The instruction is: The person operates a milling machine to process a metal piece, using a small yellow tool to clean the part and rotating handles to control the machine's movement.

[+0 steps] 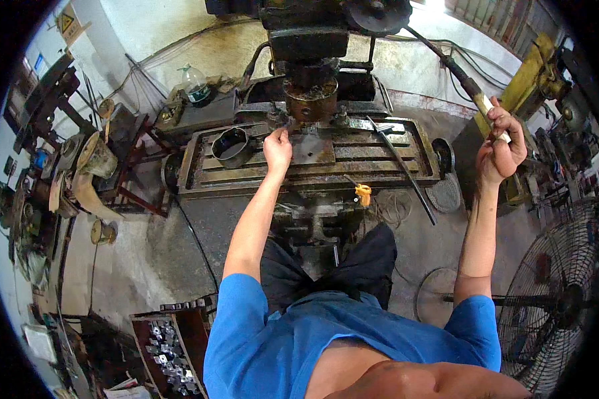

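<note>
My right hand [502, 147] is raised at the right, its fingers wrapped round the pale-sleeved end of a long lever [471, 88] that slants down from the machine head [306, 40]. Over the slotted metal table [373, 170], my left hand [277, 150] is closed beside the round, rusty spindle part [311, 100]. Whatever its fingers pinch is hidden. A dark open pot [231, 147] with dark liquid stands on the table just left of that hand. To the right, a T-shaped metal bar [402, 166] lies across the table and juts past its front edge.
A yellow tool [363, 194] sits at the table's front edge. Handwheels [444, 157] flank the table. A caged fan [556, 299] stands at lower right. A bin of small metal parts [170, 349] is at lower left. A large plastic bottle [195, 85] stands behind the table.
</note>
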Motion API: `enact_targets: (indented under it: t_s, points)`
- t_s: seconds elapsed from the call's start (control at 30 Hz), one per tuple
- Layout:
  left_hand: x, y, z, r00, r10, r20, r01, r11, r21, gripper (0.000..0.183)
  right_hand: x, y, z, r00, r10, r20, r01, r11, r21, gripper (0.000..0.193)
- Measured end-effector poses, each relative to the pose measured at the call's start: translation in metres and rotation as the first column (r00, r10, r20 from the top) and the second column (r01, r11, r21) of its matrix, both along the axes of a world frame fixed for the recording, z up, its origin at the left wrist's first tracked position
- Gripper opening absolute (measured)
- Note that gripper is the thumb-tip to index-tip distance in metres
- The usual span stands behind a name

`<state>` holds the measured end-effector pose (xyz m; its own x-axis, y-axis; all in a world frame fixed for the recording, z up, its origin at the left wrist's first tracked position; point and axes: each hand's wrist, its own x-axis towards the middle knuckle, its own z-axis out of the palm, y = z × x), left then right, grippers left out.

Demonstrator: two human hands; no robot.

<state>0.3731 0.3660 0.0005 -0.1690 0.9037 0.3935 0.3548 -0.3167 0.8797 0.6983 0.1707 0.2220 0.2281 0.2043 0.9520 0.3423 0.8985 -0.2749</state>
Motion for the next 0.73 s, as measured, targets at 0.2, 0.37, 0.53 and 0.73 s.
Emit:
enact_targets:
  t_s: [0.2, 0.37, 0.53, 0.73]
  points:
    - [0.002, 0.003, -0.02, 1.0, -0.024, -0.017, 0.024, 1.0, 0.01, 0.023, -0.003, -0.001, -0.011, 0.999, 0.023, -0.031, -0.024, 1.0, -0.004, 0.026]
    - [-0.004, -0.015, -0.001, 0.982, -0.128, 0.139, 0.152, 0.972, -0.179, 0.026, -0.002, 0.0, -0.021, 1.0, 0.004, -0.03, -0.004, 1.0, -0.018, 0.025]
    - [-0.04, -0.032, 0.01, 0.966, -0.21, 0.151, 0.237, 0.952, -0.194, 0.024, -0.011, -0.002, -0.025, 0.997, -0.033, -0.067, 0.031, 0.999, -0.032, 0.024]
    - [-0.131, -0.033, 0.011, 0.943, 0.159, -0.292, -0.125, 0.984, 0.129, 0.023, -0.001, 0.002, -0.041, 0.998, 0.033, -0.048, -0.034, 0.999, -0.027, 0.026]
